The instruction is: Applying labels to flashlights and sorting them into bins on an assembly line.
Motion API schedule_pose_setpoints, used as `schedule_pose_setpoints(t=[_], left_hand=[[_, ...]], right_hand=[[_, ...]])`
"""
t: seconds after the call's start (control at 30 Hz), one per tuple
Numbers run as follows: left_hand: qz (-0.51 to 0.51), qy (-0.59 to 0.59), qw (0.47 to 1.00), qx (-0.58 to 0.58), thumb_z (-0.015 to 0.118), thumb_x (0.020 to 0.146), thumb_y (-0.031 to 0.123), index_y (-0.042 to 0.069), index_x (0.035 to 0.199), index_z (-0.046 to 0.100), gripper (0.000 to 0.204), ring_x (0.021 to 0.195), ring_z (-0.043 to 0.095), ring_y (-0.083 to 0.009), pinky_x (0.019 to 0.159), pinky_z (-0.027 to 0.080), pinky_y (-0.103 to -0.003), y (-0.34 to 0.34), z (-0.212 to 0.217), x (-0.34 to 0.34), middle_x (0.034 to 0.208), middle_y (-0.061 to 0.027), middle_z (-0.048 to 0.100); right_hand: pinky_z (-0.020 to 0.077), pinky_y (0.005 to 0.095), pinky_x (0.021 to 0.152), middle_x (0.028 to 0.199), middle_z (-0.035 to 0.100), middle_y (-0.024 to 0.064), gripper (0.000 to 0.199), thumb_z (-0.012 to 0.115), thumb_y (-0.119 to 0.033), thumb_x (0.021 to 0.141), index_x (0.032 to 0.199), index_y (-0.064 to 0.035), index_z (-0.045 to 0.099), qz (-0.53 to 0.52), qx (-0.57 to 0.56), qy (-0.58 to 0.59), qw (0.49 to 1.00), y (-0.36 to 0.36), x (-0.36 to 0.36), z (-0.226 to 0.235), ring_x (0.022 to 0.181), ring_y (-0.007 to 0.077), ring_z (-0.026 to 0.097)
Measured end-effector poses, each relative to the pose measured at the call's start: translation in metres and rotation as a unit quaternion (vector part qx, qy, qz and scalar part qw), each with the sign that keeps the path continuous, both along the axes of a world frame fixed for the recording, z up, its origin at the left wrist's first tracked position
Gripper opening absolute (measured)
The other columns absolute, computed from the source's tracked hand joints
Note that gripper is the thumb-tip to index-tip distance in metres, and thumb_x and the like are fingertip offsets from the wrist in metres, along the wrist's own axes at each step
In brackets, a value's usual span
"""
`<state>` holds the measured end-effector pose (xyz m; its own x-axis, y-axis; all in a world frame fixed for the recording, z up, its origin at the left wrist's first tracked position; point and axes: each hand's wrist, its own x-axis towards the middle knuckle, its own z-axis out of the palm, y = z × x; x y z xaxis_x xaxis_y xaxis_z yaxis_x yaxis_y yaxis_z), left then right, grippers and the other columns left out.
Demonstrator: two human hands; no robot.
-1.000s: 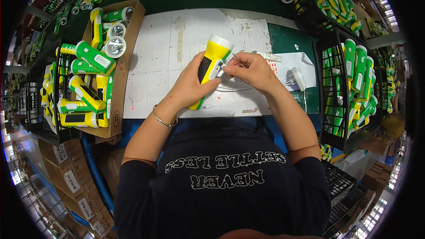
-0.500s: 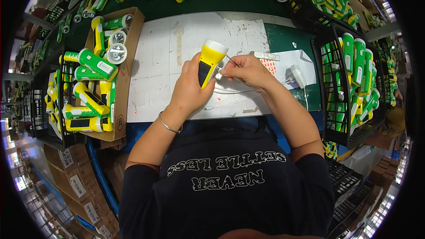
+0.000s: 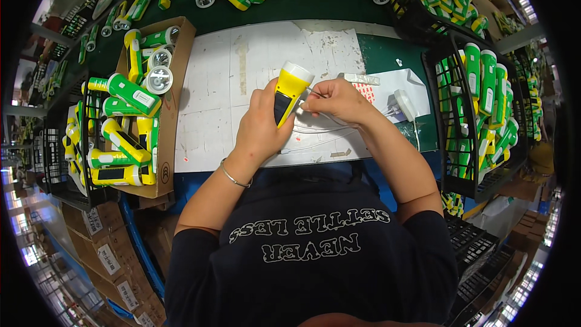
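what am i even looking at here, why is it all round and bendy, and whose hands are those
This picture comes from a wide fisheye camera worn on a person's head, looking down, so straight edges curve near the rim. The two bare arms coming up from below are that person's own. The left hand grips a yellow flashlight upright over a white work mat on a green table. The right hand pinches something small at the flashlight's side; what it is cannot be made out. Thin white cables and a white plug lie on the mat. To the left, a cardboard box holds green and yellow flashlights; black wire racks on the right hold more.
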<state>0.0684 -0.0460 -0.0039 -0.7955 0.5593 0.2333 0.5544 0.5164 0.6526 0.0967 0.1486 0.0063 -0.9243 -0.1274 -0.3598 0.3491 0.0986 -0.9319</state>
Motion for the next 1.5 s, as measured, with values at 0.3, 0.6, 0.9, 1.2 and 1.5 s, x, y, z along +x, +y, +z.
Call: schedule_pose_setpoints(t=[0.3,0.6,0.9,1.2,1.5], left_hand=[[0.006,-0.001,1.000,0.017,0.066,0.073,0.015,0.007,0.131,0.032,0.068,0.082,0.058,-0.0356,0.066,0.050,-0.040,0.000,-0.002,-0.007,0.100,-0.0178,0.047],[0.013,-0.017,1.000,0.009,0.066,0.073,0.015,0.007,0.130,0.034,0.067,0.085,0.056,-0.0382,0.070,0.049,-0.043,0.004,0.007,-0.009,0.103,-0.0184,0.047],[-0.029,-0.329,0.868,0.372,0.058,0.086,0.023,-0.001,0.129,0.033,0.055,0.103,0.046,-0.0180,0.092,0.037,-0.031,0.022,0.014,-0.017,0.114,-0.0110,0.046],[-0.130,-0.493,0.739,0.440,0.061,0.084,0.013,0.001,0.129,0.037,0.052,0.103,0.051,-0.0166,0.091,0.041,-0.031,0.006,0.047,-0.033,0.115,-0.0086,0.051],[-0.131,-0.327,0.832,0.429,0.060,0.080,0.012,0.007,0.138,0.030,0.065,0.113,0.046,-0.0219,0.090,0.043,-0.032,0.006,0.053,-0.037,0.130,-0.0113,0.037]], right_hand=[[0.0372,0.0170,0.054,0.064,0.060,0.0010,0.016,0.069,-0.017,0.076,0.073,-0.0039,0.061,-0.065,-0.033,0.027,0.997,-0.011,-0.001,0.003,0.058,0.0035,0.050],[0.0401,0.0186,0.056,0.066,0.061,0.0031,0.018,0.071,-0.017,0.075,0.072,-0.0024,0.061,-0.073,-0.029,0.026,0.997,-0.007,0.002,0.002,0.062,0.0061,0.055],[0.0481,0.0301,0.077,0.094,0.062,0.0150,0.062,0.074,-0.035,0.069,0.111,0.0022,0.049,-0.017,0.139,0.200,0.970,-0.032,0.015,-0.001,0.089,0.0237,0.061],[0.0491,0.0300,0.064,0.087,0.059,0.0147,0.057,0.062,-0.032,0.072,0.113,0.0034,0.046,0.089,-0.498,-0.020,0.863,-0.021,0.037,-0.012,0.074,0.0215,0.059],[0.0479,0.0273,0.062,0.075,0.062,0.0103,0.051,0.076,-0.031,0.062,0.101,-0.0044,0.057,-0.072,0.184,0.326,0.925,-0.001,0.070,0.036,0.065,0.0218,0.062]])
